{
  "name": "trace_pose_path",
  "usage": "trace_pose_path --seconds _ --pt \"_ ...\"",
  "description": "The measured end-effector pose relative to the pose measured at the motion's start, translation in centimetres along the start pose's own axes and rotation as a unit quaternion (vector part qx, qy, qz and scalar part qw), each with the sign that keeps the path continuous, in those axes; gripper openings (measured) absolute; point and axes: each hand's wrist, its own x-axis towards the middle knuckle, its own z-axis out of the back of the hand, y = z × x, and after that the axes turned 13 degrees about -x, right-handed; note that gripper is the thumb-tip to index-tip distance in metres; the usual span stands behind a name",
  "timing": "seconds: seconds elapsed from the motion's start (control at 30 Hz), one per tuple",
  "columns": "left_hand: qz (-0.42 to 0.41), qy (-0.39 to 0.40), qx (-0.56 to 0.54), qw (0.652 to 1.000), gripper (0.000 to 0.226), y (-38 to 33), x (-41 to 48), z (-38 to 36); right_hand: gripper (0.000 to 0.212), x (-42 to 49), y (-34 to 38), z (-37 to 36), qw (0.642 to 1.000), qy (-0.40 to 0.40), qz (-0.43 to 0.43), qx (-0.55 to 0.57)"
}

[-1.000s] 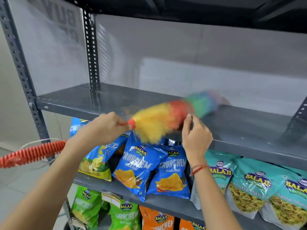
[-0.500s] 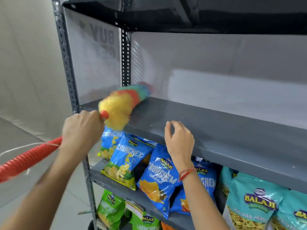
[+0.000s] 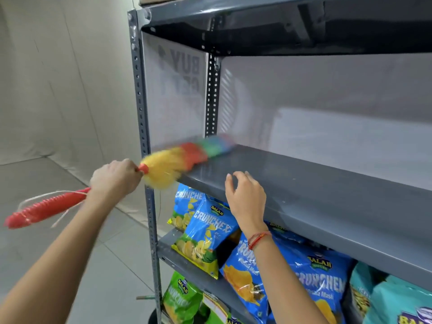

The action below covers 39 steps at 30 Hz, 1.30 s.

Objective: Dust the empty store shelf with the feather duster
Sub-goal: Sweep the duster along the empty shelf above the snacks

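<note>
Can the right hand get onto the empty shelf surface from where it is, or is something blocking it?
Probably yes. The right hand hovers open at the front edge of the empty shelf, with bare grey surface just behind it. The feather duster, held by the left hand, works the far left corner, clear of it.

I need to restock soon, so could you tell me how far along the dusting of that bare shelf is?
Done: I cannot tell from this view which parts are already dusted. In hand: the left hand grips the feather duster, its blurred head sweeping the shelf's left end. The right hand rests open on the front edge. Left: possibly the long right stretch.
</note>
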Motion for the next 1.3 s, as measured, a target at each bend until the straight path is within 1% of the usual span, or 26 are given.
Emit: trace_pose_path --seconds 0.03,0.07,0.1,0.13,0.2,0.23,0.3,0.4,0.43,0.5,0.57,0.6,0.63,0.67,0.73,0.77,0.8,0.83,0.9,0.93,1.0,1.07,1.1,1.23,1.3 --pt "-0.027 -0.071 0.041 0.996 0.039 0.0 -0.2 -0.7 0.031 0.3 0.3 -0.3 1.000 0.020 0.005 -0.008" --pt "-0.051 -0.102 0.043 0.992 0.038 0.1 -0.4 -1.5 0.032 0.6 0.5 -0.7 0.999 0.041 0.013 -0.016" --pt "-0.064 -0.094 0.024 0.993 0.038 0.2 -0.7 -2.0 0.034 1.0 0.8 -1.2 0.998 0.061 0.024 -0.024" --pt "-0.068 -0.068 -0.002 0.995 0.037 0.1 -1.1 -2.2 0.036 1.3 1.0 -1.6 0.995 0.081 0.036 -0.035" --pt "-0.050 -0.007 -0.024 0.998 0.035 0.2 -1.5 -2.2 0.043 1.8 1.5 -2.5 0.990 0.108 0.067 -0.063" --pt "-0.035 0.007 -0.026 0.999 0.036 0.3 -1.3 -2.2 0.048 2.0 1.6 -2.8 0.987 0.117 0.080 -0.080" --pt "-0.008 -0.012 -0.013 1.000 0.039 0.3 -0.5 -2.2 0.059 2.1 1.7 -3.4 0.981 0.131 0.090 -0.115" --pt "0.002 -0.072 0.011 0.997 0.038 0.2 0.5 -2.3 0.067 2.0 1.5 -3.9 0.973 0.126 0.101 -0.166" --pt "-0.003 -0.075 0.009 0.997 0.038 0.0 0.6 -2.4 0.068 1.9 1.4 -4.1 0.970 0.124 0.108 -0.180" --pt "-0.015 -0.028 -0.025 0.999 0.040 -0.6 0.4 -2.3 0.070 1.8 1.3 -4.4 0.965 0.119 0.121 -0.199" --pt "0.005 0.051 -0.077 0.996 0.041 -0.8 0.2 -2.0 0.069 1.8 1.3 -4.6 0.966 0.108 0.124 -0.201" --pt "0.022 0.075 -0.090 0.993 0.043 -0.6 0.3 -1.8 0.068 1.8 1.3 -4.6 0.967 0.104 0.123 -0.199" --pt "0.035 0.073 -0.088 0.993 0.045 -0.5 0.5 -1.8 0.067 1.7 1.3 -4.5 0.967 0.101 0.124 -0.198" --pt "0.043 0.048 -0.074 0.995 0.046 -0.5 0.7 -1.9 0.068 1.7 1.3 -4.5 0.967 0.099 0.124 -0.199" --pt "0.019 -0.033 -0.004 0.999 0.041 -0.9 0.6 -2.0 0.069 1.7 1.3 -4.5 0.967 0.098 0.123 -0.202" --pt "-0.001 -0.058 0.016 0.998 0.040 -1.1 0.5 -2.2 0.069 1.7 1.3 -4.5 0.967 0.099 0.122 -0.202" --pt "-0.015 -0.061 0.018 0.998 0.039 -1.3 0.5 -2.4 0.069 1.7 1.3 -4.5 0.966 0.100 0.122 -0.203" --pt "-0.016 -0.044 0.007 0.999 0.040 -1.3 0.5 -2.5 0.070 1.7 1.3 -4.5 0.966 0.101 0.121 -0.204" --pt "0.011 0.006 -0.031 0.999 0.042 -0.7 0.3 -2.3 0.070 1.7 1.4 -4.6 0.967 0.103 0.119 -0.202" --pt "0.025 0.013 -0.039 0.999 0.043 -0.2 0.4 -2.3 0.070 1.7 1.4 -4.6 0.967 0.102 0.118 -0.200" --pt "0.025 -0.018 -0.016 0.999 0.042 0.1 0.6 -2.6 0.068 1.6 1.4 -4.5 0.968 0.100 0.116 -0.198" --pt "-0.004 -0.061 0.012 0.998 0.040 -0.3 0.5 -3.3 0.068 1.6 1.4 -4.5 0.968 0.099 0.114 -0.199" --pt "-0.017 -0.065 0.010 0.998 0.040 -0.5 0.4 -3.6 0.068 1.6 1.5 -4.4 0.968 0.099 0.114 -0.199" --pt "-0.022 -0.006 -0.031 0.999 0.038 -0.7 -0.5 -3.7 0.069 1.5 1.5 -4.3 0.969 0.098 0.114 -0.197" --pt "-0.009 -0.010 -0.022 1.000 0.037 -0.4 -0.5 -3.5 0.069 1.5 1.5 -4.3 0.969 0.101 0.113 -0.196"
